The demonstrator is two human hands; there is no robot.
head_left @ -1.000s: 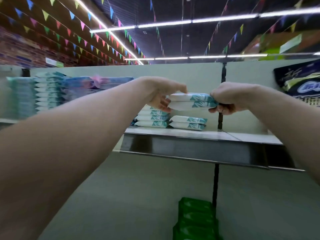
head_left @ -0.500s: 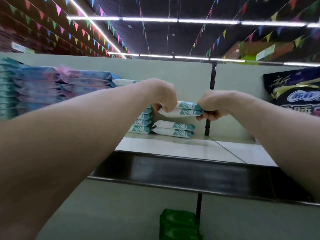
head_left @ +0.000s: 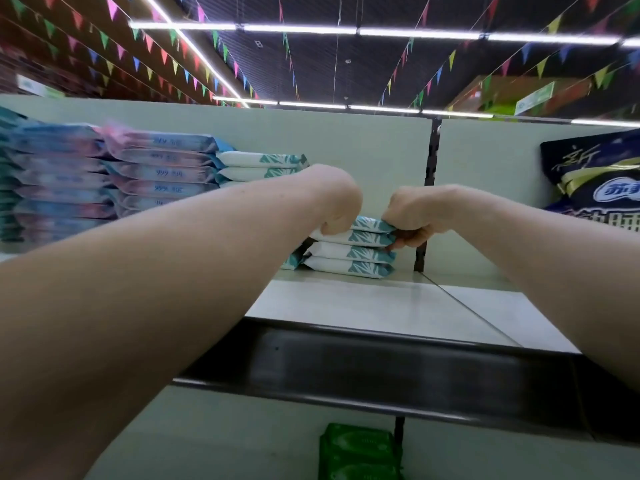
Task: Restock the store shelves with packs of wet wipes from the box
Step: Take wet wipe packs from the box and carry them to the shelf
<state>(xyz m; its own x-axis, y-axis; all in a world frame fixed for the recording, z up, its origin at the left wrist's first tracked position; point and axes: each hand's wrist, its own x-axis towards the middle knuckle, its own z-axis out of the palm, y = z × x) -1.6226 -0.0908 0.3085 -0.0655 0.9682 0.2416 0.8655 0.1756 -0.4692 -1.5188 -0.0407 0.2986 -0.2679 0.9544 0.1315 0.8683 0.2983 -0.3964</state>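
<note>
Hands meet at centre frame: your left hand [head_left: 337, 202] and right hand [head_left: 412, 213] each grip one end of two white-and-teal wet wipe packs [head_left: 367, 231], which lie on a two-pack stack [head_left: 349, 262] at the back of the grey shelf [head_left: 363, 313]. Piled blue packs [head_left: 162, 171] fill the left of the frame, and green packs [head_left: 360, 452] sit at the bottom edge.

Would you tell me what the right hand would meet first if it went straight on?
Likely the left hand, close ahead across the packs both hold, though depth is unclear.
</note>
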